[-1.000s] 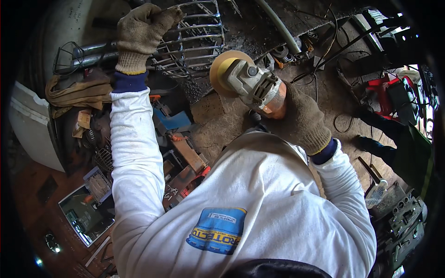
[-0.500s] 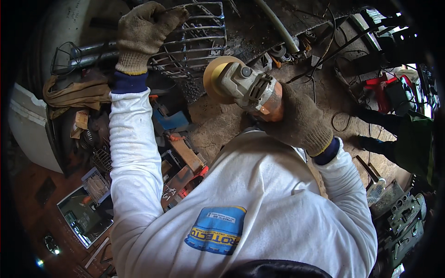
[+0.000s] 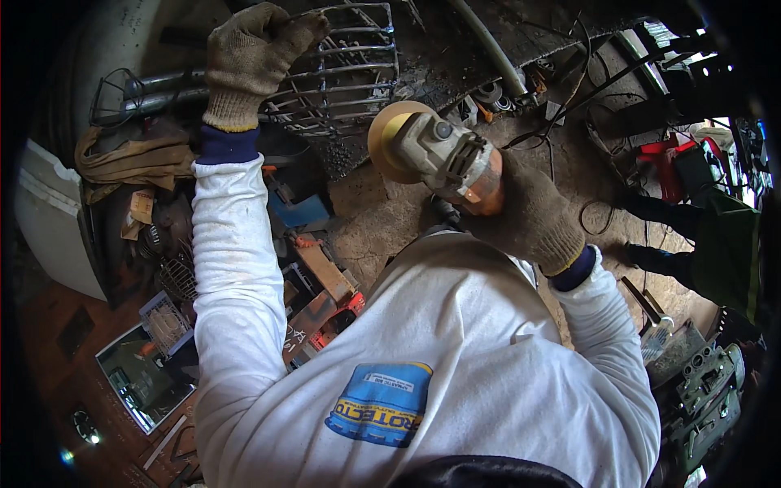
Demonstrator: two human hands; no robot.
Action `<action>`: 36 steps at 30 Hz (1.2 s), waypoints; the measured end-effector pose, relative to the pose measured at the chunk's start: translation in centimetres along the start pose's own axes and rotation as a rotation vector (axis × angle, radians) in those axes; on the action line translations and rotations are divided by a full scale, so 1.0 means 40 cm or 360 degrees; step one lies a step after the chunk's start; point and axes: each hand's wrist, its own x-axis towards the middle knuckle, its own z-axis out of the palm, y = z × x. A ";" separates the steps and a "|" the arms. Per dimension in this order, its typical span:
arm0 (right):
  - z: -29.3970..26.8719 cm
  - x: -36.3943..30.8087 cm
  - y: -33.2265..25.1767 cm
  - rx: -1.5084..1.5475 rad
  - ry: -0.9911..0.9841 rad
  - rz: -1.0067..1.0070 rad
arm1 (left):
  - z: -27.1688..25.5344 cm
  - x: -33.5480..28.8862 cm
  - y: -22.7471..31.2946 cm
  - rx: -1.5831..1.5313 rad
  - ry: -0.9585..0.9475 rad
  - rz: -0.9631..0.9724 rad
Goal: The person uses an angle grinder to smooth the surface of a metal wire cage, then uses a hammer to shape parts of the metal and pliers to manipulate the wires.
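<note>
The torso, in a white shirt (image 3: 480,350), occupies the lower foreground and hides part of the floor (image 3: 366,236). Beyond it, the angle grinder (image 3: 447,154) is held up over the floor; its long axis runs diagonally, with the orange rear body toward the lower right and the yellowish disc (image 3: 389,142) toward the upper left. The gloved right hand (image 3: 533,211) is wrapped around the rear body, its fingers partly hidden, so the grinder head projects up and to the left of this hand. A dark cord section (image 3: 446,211) hangs below the grinder. In the picture, the disc sits just beside the lower right part of a metal grille (image 3: 356,69); the true depth between them cannot be told. The gloved left hand (image 3: 252,65) is curled closed on the grille's left end. The left sleeve (image 3: 236,244) crosses the view and partly covers a blue item (image 3: 301,210) and other clutter. A brown cloth (image 3: 134,163) lies left of the left wrist. Beyond the grinder, a dark, debris-strewn surface (image 3: 439,69) carries a curved grey bar (image 3: 488,49). At far right are a machine (image 3: 708,390), another person (image 3: 724,252) and a red object (image 3: 667,163).
</note>
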 end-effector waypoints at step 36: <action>0.013 0.061 0.017 0.0288 0.0486 -0.0035 | 0.013 0.007 -0.017 -0.0450 0.0048 0.0365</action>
